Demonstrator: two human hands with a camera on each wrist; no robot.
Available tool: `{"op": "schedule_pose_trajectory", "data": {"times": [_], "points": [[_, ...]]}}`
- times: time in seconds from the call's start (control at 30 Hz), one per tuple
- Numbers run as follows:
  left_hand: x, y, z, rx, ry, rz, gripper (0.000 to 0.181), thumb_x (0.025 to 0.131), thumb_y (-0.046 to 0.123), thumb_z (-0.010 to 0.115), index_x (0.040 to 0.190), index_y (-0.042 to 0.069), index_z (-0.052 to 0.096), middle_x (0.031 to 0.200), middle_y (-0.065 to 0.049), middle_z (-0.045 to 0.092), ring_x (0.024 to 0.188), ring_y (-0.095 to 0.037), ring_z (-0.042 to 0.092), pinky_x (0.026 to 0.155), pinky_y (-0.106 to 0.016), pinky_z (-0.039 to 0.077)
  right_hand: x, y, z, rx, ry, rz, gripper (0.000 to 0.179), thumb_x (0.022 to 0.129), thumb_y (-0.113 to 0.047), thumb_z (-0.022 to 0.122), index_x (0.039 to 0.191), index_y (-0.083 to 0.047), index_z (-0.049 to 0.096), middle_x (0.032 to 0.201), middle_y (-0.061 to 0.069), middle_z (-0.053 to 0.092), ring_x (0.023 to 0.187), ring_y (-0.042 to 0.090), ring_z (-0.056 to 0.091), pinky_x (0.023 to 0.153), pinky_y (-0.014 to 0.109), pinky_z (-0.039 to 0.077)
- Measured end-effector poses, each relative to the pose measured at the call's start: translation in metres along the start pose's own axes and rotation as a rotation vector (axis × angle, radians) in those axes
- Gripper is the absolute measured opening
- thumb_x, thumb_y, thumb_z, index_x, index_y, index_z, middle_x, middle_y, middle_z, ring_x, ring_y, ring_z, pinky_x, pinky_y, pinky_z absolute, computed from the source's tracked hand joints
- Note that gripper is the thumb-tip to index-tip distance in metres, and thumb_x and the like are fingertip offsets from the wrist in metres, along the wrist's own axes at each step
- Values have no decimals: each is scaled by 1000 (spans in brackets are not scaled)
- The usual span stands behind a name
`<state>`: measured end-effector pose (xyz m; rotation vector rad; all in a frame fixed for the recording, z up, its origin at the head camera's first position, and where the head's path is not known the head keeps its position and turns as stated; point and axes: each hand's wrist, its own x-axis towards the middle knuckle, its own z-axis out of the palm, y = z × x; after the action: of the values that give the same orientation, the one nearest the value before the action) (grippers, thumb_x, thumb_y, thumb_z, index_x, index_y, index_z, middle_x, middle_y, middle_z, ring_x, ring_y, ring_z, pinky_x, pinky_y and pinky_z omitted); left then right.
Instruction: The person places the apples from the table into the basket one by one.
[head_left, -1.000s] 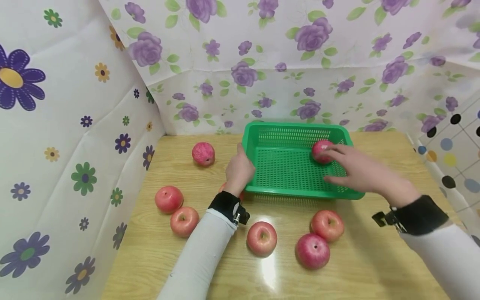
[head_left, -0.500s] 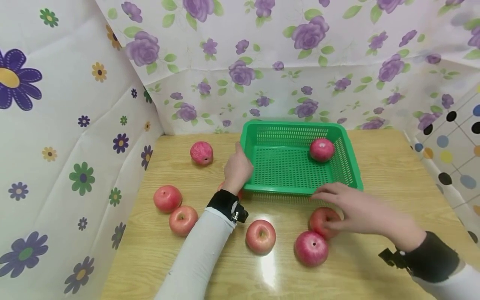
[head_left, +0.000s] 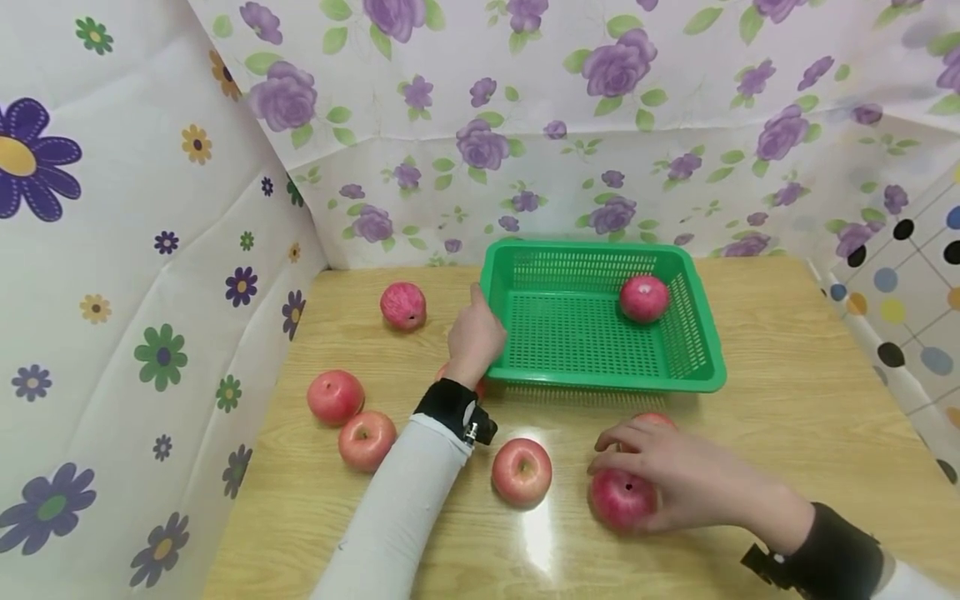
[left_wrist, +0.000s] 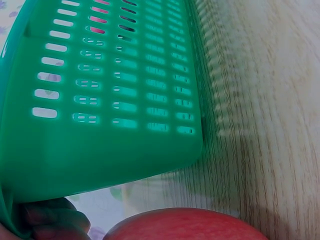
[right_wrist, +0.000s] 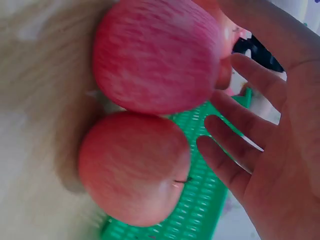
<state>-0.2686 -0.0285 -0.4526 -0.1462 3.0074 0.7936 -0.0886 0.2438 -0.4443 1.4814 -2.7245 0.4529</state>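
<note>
Right hand [head_left: 678,477]: spread loosely about the dark pink apple [head_left: 621,502] on the table [head_left: 285,508], not closed; contact unclear. Best pinched thumb-to-fingertips, clear of the neighbouring apple [right_wrist: 132,170]. Left hand [head_left: 477,335]: grips the green basket [head_left: 600,382] at one end. Right wrist view: neighbouring apple's stem [right_wrist: 182,180], hidden in head view.

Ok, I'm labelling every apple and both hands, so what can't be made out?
Head view: most of one apple, blocked by the wrist of the left hand.
Head view: most of the right pair's farther apple, behind the right hand.
Left wrist view: the lower part of the nearest apple, cut off by the bottom edge.
</note>
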Motion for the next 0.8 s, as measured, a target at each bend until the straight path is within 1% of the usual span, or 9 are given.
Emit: {"op": "schedule_pose_trajectory", "data": {"times": [0.13,0.23,0.3,0.33,0.4,0.47,0.57,0.7,0.8], "points": [[1,-1,1,-4,-6,6,68,97,15,48,157,9,16,105,-18,66,86,-29,64,65,-46,54,-3,-1,10,4,-17,-9,71,61,-52,86,126,-34,63,123,-6,58,115,17,48,90,48,48],[1,-1,1,-2,-10,9,69,96,15,49,157,8,15,100,-17,66,81,-27,63,61,-44,53,-4,-3,17,-8,-33,-19,75,56,-47,88,126,-34,63,124,-4,58,116,17,49,88,50,49],[0,-2,1,3,-10,8,70,96,15,49,157,8,15,96,-16,66,77,-26,63,58,-43,52,-3,-4,21,-33,-30,-29,72,55,-45,89,122,-35,65,123,-4,59,116,16,49,87,52,49],[0,-2,0,4,-10,8,71,96,15,50,157,7,15,95,-16,66,76,-26,63,57,-43,52,-3,-5,24,-51,-26,-38,68,55,-42,88,118,-35,65,122,-4,59,116,16,49,85,52,49],[0,-1,0,7,-9,10,71,96,15,50,157,7,15,94,-15,65,76,-25,62,57,-42,52,-2,-6,30,-88,-27,-67,61,55,-32,85,113,-34,66,120,-4,59,115,17,49,84,51,49],[0,-1,-1,8,-10,12,71,96,15,50,157,6,15,95,-15,65,76,-25,62,58,-42,52,-1,-7,37,-113,-30,-100,58,55,-20,79,110,-33,65,118,-3,59,113,18,49,85,48,49],[-1,1,-1,13,-11,12,71,96,16,51,157,6,15,94,-15,64,76,-25,61,58,-43,52,-2,-9,46,-117,-57,-121,68,53,-7,69,115,-33,63,117,-4,57,113,18,47,90,43,47],[-1,1,-1,12,-7,10,71,96,16,51,157,6,15,91,-14,63,75,-24,61,57,-43,52,-2,-10,50,-103,-77,-104,74,53,-1,63,119,-36,61,117,-6,56,113,15,46,92,41,45],[-1,0,-1,9,-5,8,70,97,16,50,157,6,15,92,-14,64,75,-24,61,57,-43,52,-2,-10,51,-97,-76,-101,69,52,0,59,113,-34,60,115,-8,55,110,14,45,91,39,45]]}}
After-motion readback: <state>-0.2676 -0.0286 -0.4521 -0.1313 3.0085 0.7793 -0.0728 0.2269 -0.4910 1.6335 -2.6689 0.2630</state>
